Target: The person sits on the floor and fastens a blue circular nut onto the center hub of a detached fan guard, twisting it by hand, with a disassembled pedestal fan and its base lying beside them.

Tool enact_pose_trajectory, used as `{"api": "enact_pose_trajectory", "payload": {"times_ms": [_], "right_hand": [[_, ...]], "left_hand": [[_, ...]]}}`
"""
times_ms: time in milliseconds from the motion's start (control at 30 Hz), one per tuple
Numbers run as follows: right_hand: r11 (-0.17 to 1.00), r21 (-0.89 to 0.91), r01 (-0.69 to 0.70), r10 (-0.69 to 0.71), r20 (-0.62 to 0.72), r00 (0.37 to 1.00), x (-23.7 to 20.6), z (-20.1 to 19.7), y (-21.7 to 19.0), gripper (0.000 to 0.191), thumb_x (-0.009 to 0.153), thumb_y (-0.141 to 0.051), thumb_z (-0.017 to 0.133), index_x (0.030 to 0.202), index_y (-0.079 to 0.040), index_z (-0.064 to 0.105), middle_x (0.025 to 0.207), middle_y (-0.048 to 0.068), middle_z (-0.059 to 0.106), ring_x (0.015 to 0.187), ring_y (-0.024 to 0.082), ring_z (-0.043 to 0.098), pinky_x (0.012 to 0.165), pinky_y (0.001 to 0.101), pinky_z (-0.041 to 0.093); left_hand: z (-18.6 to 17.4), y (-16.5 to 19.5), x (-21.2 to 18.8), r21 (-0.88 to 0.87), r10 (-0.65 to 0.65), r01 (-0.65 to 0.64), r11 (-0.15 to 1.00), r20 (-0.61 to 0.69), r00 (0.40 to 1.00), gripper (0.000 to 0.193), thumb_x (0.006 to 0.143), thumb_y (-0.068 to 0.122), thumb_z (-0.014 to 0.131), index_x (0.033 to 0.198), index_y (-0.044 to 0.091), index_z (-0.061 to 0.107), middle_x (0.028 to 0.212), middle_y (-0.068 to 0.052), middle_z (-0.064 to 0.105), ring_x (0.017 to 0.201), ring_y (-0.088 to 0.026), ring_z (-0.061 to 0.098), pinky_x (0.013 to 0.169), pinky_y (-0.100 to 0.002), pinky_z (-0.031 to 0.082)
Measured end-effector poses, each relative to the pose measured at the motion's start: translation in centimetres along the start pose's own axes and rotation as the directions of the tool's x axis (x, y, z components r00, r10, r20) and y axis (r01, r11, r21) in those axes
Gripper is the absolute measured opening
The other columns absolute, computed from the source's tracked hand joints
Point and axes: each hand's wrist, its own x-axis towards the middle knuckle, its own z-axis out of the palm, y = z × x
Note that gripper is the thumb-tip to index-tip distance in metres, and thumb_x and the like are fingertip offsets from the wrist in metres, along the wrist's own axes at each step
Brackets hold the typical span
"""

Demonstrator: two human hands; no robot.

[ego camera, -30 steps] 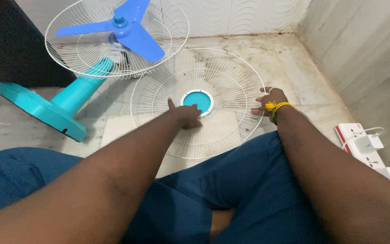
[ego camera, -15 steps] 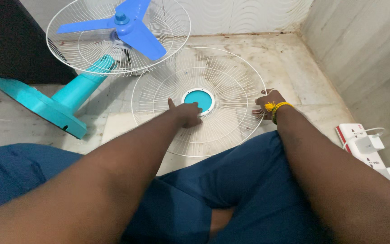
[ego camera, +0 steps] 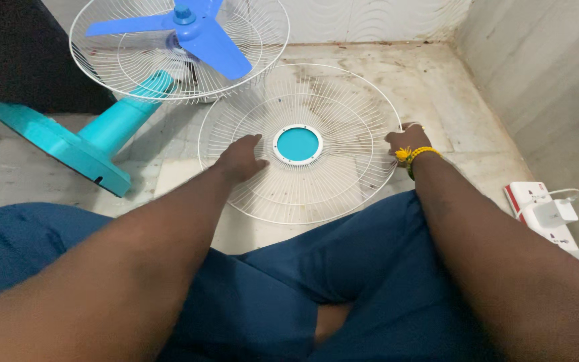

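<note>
Your left hand [ego camera: 239,157] lies flat on the wires of the loose white fan guard [ego camera: 343,100], fingers spread and pointing towards its teal centre cap [ego camera: 297,144]; by my reading it presses down to keep the guard from sliding. Your right hand [ego camera: 407,139] is curled over the guard's right rim, fingers closed around the outer wire, which steadies that side; a yellow beaded band [ego camera: 415,155] sits on that wrist. The guard lies flat on the stained tile floor [ego camera: 457,107], just ahead of your knees, its far-left rim tucked under the rear guard of the fan [ego camera: 135,110]. That fan lies tipped over towards the floor's left edge, teal base [ego camera: 55,144] nearest you, so its open face is within reach. Count: one loose guard, one rear guard [ego camera: 129,60] on the fan, one blue blade hub [ego camera: 183,13] with three blades, one white power strip [ego camera: 547,214] near the right wall, two plugs seated in it.
</note>
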Motion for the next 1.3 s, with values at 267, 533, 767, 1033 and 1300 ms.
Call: {"api": "enact_pose_trajectory", "payload": {"times_ms": [267,533,767,1033,1300], "right_hand": [[0.895,-0.366,0.255,-0.347,-0.211,0.914,-1.1,-0.1,-0.7,0.059,0.082,-0.016,0.073,0.137,-0.005,0.055,0.126,0.025,0.067,0.115,0.038,0.067,0.101,0.0443,0.050],[0.889,-0.437,0.138,-0.173,-0.040,0.984,0.4,0.3,0.5,0.071,0.084,-0.001,0.062,0.151,-0.007,0.039,0.124,0.031,0.066,0.118,0.040,0.065,0.099,0.0442,0.052],[0.842,-0.490,0.227,-0.261,0.000,0.965,1.1,0.7,1.5,0.067,0.089,0.001,0.062,0.152,-0.009,0.042,0.121,0.031,0.068,0.114,0.037,0.070,0.095,0.0443,0.052],[0.979,-0.197,-0.058,0.078,0.097,0.992,-1.2,0.3,-0.6,0.079,0.087,0.002,0.067,0.159,-0.016,0.036,0.122,0.028,0.069,0.101,0.041,0.075,0.082,0.0520,0.061],[0.900,-0.389,0.196,-0.187,0.062,0.980,1.3,0.5,1.1,0.086,0.083,0.000,0.080,0.157,-0.009,0.038,0.133,0.028,0.064,0.107,0.036,0.071,0.084,0.0442,0.059]], "left_hand": [[0.8,3.4,0.1,0.165,-0.147,0.128,0.978,0.104,0.984,0.095,0.087,0.064,0.069,0.159,0.019,0.028,0.168,-0.008,0.023,0.156,-0.027,0.018,0.122,-0.063,0.018],[0.6,5.2,-0.3,0.187,-0.228,0.193,0.963,0.186,0.956,0.098,0.086,0.069,0.067,0.160,0.022,0.025,0.169,-0.004,0.021,0.156,-0.024,0.021,0.121,-0.072,0.016],[-0.9,6.0,-0.7,0.220,-0.268,0.218,0.951,0.230,0.936,0.108,0.078,0.064,0.078,0.162,0.028,0.021,0.166,-0.002,0.026,0.153,-0.028,0.024,0.119,-0.077,0.011],[-0.2,5.6,-1.3,0.207,-0.211,0.176,0.962,0.159,0.964,0.108,0.080,0.062,0.077,0.161,0.018,0.021,0.166,-0.008,0.024,0.154,-0.030,0.021,0.118,-0.078,0.007],[-1.0,6.2,-1.7,0.323,-0.153,0.071,0.944,0.236,0.960,0.082,0.089,0.068,0.063,0.159,0.045,0.027,0.164,-0.013,0.025,0.154,-0.036,0.019,0.116,-0.078,-0.001]]}}
